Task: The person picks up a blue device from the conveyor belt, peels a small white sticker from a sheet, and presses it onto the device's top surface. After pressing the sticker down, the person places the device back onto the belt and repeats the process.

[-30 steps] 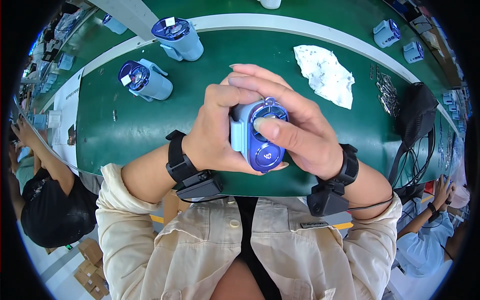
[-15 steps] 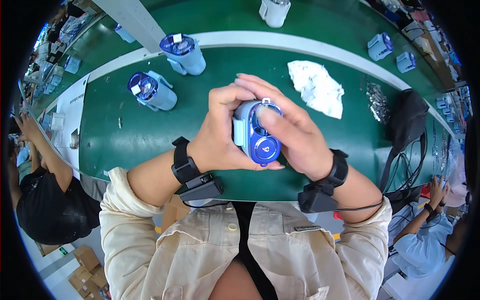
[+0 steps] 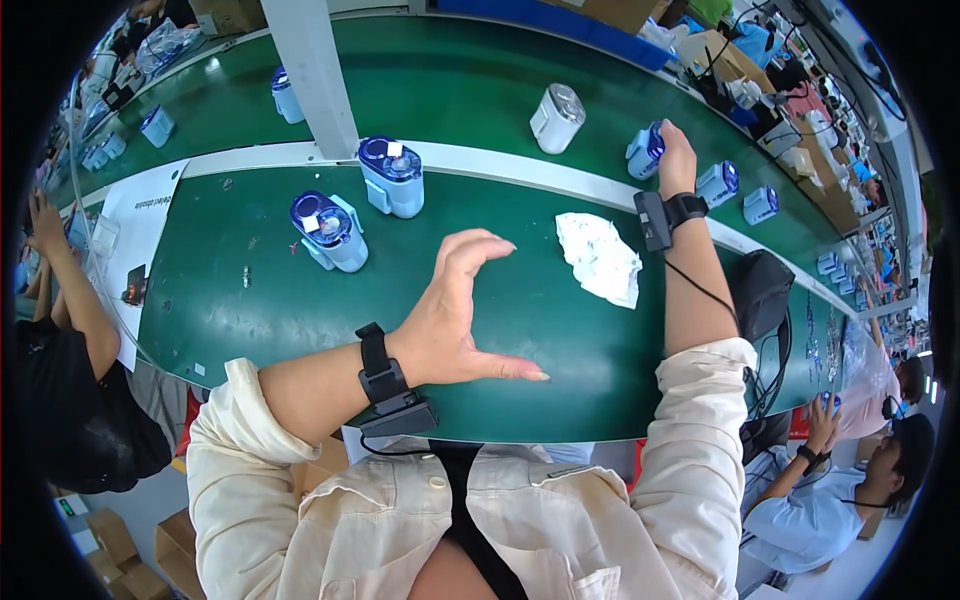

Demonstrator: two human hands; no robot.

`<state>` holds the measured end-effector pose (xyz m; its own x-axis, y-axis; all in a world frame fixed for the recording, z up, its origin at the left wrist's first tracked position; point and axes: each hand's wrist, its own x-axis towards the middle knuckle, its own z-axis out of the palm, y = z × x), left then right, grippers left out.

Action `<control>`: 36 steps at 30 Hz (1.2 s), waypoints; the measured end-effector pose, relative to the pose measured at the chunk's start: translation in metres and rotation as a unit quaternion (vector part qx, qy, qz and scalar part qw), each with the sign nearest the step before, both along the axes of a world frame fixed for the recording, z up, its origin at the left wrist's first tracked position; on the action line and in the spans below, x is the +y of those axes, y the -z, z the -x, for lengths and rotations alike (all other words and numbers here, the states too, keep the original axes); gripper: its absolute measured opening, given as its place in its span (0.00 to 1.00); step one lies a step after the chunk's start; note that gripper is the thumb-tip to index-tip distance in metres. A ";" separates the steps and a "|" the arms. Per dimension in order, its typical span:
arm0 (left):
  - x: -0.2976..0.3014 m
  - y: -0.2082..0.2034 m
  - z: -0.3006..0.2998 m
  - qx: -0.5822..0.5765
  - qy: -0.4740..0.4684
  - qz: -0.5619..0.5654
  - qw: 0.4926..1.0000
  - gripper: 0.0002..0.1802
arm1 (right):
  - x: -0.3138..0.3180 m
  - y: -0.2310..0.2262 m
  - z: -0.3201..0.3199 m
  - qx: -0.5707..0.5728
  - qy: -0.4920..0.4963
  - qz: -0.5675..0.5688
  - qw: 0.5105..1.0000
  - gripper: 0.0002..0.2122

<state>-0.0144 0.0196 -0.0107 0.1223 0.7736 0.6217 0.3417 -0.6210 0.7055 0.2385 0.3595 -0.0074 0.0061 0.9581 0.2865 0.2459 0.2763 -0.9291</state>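
Note:
My left hand [image 3: 447,318] hovers over the near green table with thumb and fingers spread wide, holding nothing. My right arm is stretched to the far right, and my right hand [image 3: 678,155] grips a light-blue device [image 3: 642,152] with a dark-blue top on the green belt beyond the pale rail. Its fingertips are partly hidden. Two similar devices with white squares on their tops, one upright [image 3: 392,178] and one leaning [image 3: 331,232], are on the table left of centre. A crumpled white cloth [image 3: 600,258] lies between my hands.
On the belt are a white device [image 3: 558,118], two blue devices [image 3: 718,184] right of my hand, and another behind the white post [image 3: 312,80]. A black bag [image 3: 762,290] with cables sits at the right. Co-workers sit at the left [image 3: 85,400] and right [image 3: 825,510].
The blue device has left my left hand, and my right hand has carried it away to the far right belt. My left hand has opened. The view has tilted up.

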 end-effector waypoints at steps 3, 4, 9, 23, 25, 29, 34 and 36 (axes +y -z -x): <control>-0.003 -0.001 -0.001 -0.002 -0.001 0.010 1.000 0.59 | 0.013 0.004 -0.003 -0.181 0.110 -0.079 0.974 0.18; -0.004 -0.001 -0.001 -0.002 0.003 0.016 1.000 0.58 | 0.016 0.002 -0.003 -0.182 0.108 -0.082 0.974 0.18; -0.006 -0.002 0.000 -0.009 -0.005 0.013 1.000 0.56 | -0.037 -0.051 0.054 -0.350 0.102 -0.254 0.896 0.25; -0.002 -0.021 0.005 -0.268 0.059 0.175 0.945 0.59 | -0.188 -0.089 0.080 0.009 -0.602 0.215 0.769 0.36; -0.005 -0.027 0.002 -0.376 0.153 0.234 0.884 0.60 | -0.227 -0.094 0.078 0.044 -0.631 0.266 0.727 0.38; -0.011 -0.029 0.007 -0.237 0.242 0.258 0.905 0.59 | -0.260 -0.102 0.068 -0.034 -0.575 0.125 0.808 0.32; -0.016 -0.029 0.003 -0.004 -0.086 0.085 0.993 0.53 | -0.282 -0.091 0.056 0.002 -0.398 0.035 0.917 0.19; -0.012 -0.028 0.005 0.082 -0.146 -0.009 0.986 0.51 | -0.291 -0.085 0.059 0.053 -0.371 0.076 0.924 0.15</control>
<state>-0.0190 0.0072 0.0168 -0.0040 0.7800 0.6258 0.6159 -0.4911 0.6160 0.1795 0.0684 0.0779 -0.6490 0.7385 0.1831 -0.0534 0.1959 -0.9792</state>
